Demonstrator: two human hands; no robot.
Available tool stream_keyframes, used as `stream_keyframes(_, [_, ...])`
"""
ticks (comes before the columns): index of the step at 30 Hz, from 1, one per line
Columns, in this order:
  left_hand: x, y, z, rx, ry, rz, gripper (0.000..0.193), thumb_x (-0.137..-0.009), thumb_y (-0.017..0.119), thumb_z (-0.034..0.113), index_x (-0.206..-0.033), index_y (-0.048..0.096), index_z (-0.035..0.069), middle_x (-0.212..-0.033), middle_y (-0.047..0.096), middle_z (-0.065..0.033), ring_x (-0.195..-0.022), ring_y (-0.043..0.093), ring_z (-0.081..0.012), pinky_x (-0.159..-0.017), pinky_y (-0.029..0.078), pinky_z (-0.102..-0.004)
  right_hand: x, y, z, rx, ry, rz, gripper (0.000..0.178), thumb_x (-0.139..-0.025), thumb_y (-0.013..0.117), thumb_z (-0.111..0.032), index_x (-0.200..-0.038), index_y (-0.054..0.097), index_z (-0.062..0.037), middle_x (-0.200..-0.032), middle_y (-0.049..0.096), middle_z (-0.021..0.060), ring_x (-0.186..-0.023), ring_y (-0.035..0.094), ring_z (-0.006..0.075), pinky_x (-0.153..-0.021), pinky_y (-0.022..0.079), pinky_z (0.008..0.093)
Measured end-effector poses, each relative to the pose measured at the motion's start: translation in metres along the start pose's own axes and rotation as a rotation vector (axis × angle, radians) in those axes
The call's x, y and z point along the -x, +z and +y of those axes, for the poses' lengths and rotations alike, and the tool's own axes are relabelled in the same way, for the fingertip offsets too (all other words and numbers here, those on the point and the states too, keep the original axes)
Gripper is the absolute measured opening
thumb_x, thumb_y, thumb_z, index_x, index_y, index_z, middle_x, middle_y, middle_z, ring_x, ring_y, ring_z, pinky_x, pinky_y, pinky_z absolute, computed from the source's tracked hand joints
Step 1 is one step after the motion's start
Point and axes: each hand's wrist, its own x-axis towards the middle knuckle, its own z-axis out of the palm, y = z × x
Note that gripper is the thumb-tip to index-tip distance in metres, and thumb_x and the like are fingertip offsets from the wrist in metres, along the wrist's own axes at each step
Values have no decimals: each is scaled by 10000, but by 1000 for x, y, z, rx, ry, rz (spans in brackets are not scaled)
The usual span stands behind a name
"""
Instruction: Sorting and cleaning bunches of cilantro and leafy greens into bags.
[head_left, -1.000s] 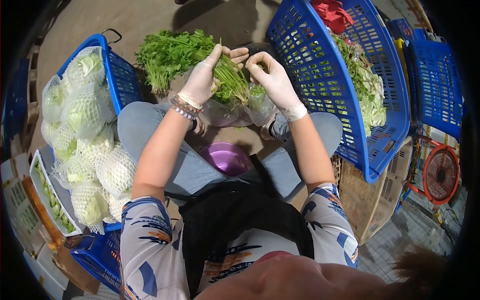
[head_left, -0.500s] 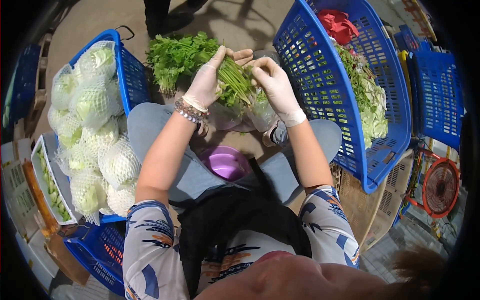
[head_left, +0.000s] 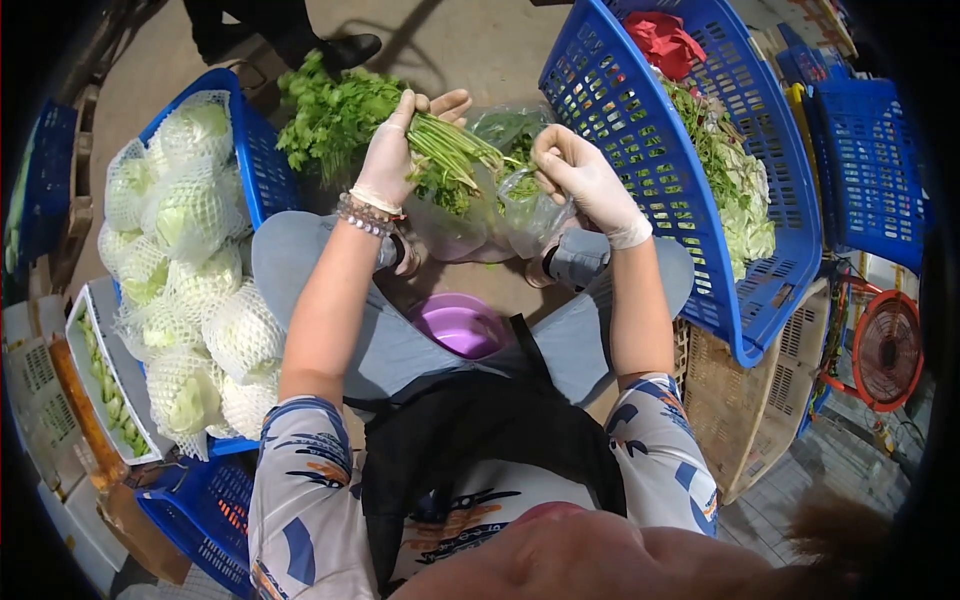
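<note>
My left hand (head_left: 388, 160), in a thin white glove, cradles a bunch of coriander-like greens (head_left: 450, 148) against its palm, its fingers partly stretched out. The pale stems point right and toward me; leafy tops (head_left: 335, 108) spread on the far left, where I cannot tell if some belong to another bunch. To the right of the stem ends, my gloved right hand (head_left: 585, 185) has thumb and fingertips pinched together. Whatever they pinch is too small to make out. Below both hands, a clear plastic bag (head_left: 540, 222) with more greens lies between my feet.
At left, a blue basket (head_left: 268, 165) holds net-wrapped cabbages (head_left: 190, 220). A tall blue basket (head_left: 640, 150) of leafy scraps stands close on the right. A purple basin (head_left: 462, 325) sits between my legs. Another person's dark shoe (head_left: 352, 50) is beyond the greens.
My left hand and the bunch have shifted slightly left. My right hand has moved right and down, away from the stems. The other person's legs have moved.
</note>
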Motion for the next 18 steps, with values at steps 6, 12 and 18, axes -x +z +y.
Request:
stream_keyframes(6, [1, 2, -7, -54, -14, -31, 311, -1060, 370, 332, -893, 493, 100, -1303, 555, -251, -1260, 517, -350, -1034, 474, -421, 8, -10, -2, -54, 15, 18, 155, -961, 568, -196, -946, 512, -52, -681, 477, -25, -559, 401, 41, -513, 328, 190])
stream_keyframes(12, [-2, -5, 0, -19, 5, 58, 320, -1060, 374, 335, -886, 492, 94, -1277, 571, -239, -1241, 532, -338, -1003, 496, -398, 2, -11, -10, -38, -24, 78, 135, -956, 569, -179, -955, 520, -54, -700, 464, -27, -566, 387, 42, -503, 310, 183])
stream_keyframes(18, [11, 8, -17, -138, -197, 26, 361, -1011, 442, 482, -966, 540, 137, -1167, 651, -136, -1063, 642, -233, -866, 562, -351, -31, 36, 17, 244, -325, 134, 240, -848, 662, -113, -1064, 627, -14, -840, 546, -34, -734, 478, 62, -726, 434, 215])
